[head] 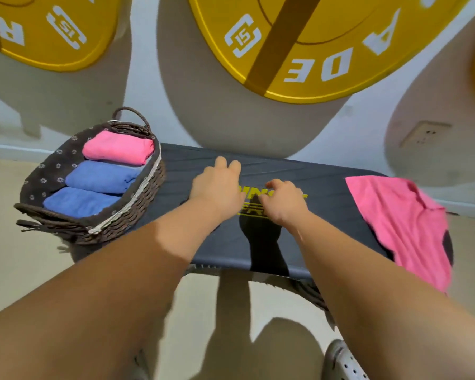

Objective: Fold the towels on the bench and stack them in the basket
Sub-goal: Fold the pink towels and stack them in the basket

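A dark wicker basket (137, 215) stands on the left end of the black bench (327, 171). Inside it lie a folded pink towel (118, 146) at the back and two folded blue towels (102, 176) (80, 201) in front of it. An unfolded pink towel (403, 223) is spread over the bench's right end and hangs over its front edge. My left hand (217, 185) hovers over the middle of the bench with relaxed fingers, holding nothing. Beside it, my right hand (283, 201) has loosely curled fingers and holds nothing.
Large yellow weight plates (327, 45) hang on the white wall behind the bench. A wall socket (425, 133) sits at the right. A grey clog (346, 363) shows on the floor at the bottom right.
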